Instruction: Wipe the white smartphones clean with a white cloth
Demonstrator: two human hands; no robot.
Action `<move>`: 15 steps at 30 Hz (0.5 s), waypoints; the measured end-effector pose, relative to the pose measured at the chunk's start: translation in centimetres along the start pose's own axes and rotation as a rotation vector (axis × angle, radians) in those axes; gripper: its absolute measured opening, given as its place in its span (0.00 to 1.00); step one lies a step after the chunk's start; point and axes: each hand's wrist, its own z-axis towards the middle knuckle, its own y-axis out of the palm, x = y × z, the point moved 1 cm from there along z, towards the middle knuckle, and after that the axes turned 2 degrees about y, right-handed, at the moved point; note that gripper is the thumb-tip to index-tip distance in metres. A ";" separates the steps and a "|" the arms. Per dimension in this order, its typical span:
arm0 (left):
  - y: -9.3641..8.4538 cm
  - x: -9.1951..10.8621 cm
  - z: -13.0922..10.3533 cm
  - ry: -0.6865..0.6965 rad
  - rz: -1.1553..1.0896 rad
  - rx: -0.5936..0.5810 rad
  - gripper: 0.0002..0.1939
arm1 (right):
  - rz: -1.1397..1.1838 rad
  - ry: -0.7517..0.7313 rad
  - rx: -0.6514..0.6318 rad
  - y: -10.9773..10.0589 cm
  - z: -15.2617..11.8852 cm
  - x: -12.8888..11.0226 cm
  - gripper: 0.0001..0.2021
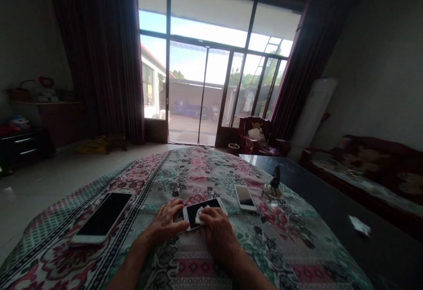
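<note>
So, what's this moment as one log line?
left hand: spread at end of phone; right hand: holding tissue on it; nearby: dark-screened device left, another phone right

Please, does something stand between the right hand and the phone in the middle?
Yes: a crumpled white wad lies on the middle phone, under the right hand. Nothing visible stands between the left hand and this phone.

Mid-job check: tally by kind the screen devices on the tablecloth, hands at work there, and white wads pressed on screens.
Screen devices: 3 (left device, middle device, right device)
Hands: 2 (left hand, right hand)
White wad: 1
Total: 6
</note>
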 end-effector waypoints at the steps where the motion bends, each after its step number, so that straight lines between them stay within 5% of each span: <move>1: 0.1 0.3 0.0 -0.011 0.020 -0.002 0.35 | -0.004 0.030 0.016 -0.3 -0.1 0.4 0.17; 4: 0.4 1.0 0.1 -0.017 0.094 -0.026 0.43 | -0.037 0.115 0.050 -0.9 0.1 1.7 0.18; 11: 0.9 0.4 0.4 0.005 0.141 -0.012 0.41 | -0.148 0.349 0.160 -2.3 0.2 4.9 0.18; 15: 1.1 0.1 0.4 0.022 0.137 0.013 0.40 | -0.148 0.279 0.176 -1.9 0.0 3.8 0.19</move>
